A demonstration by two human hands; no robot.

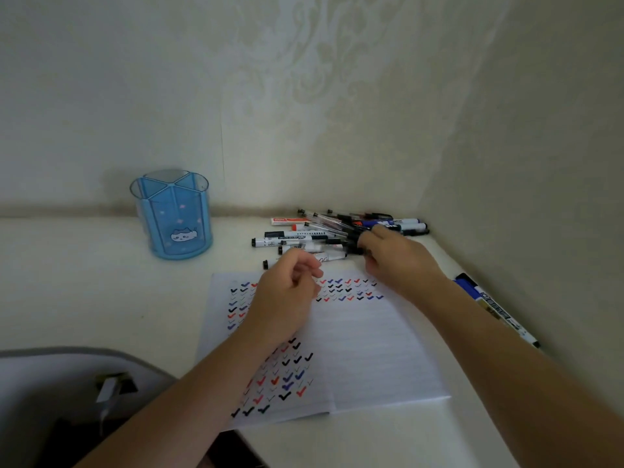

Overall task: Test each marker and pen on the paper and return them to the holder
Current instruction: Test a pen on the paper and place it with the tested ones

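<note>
Item 1, holder (174, 228): blue, see-through, split into compartments, upright at the back left of the table (84, 282). I see nothing in it.

Item 2, pile of markers and pens (324, 236): lying crossed over one another at the back of the table, just past the top edge of the paper and well apart from the holder. All of them appear capped.

Item 3, paper (371, 349): a lined sheet in front of me, with rows of black, red and blue ticks along the top and down the left side. The right half is bare.

Item 4, blue-capped marker (489, 305): lies alone against the wall on the right, beside my right forearm.

Item 5, left grip (290, 288): hovers over the top edge of the paper, fingers loosely curled, nothing visible in them.

Item 6, right grip (395, 255): at the near right edge of the pile, fingertips among the dark pen ends. I cannot tell whether it has closed on one.

Handling note: the step in hand looks like picking the next one to test. I would single out one barrel from the top of the pile and lift it clear without dragging its neighbours. The left grip can then take the cap, the mark goes on the bare lines, and the cap goes back on before I cross to the holder.
</note>
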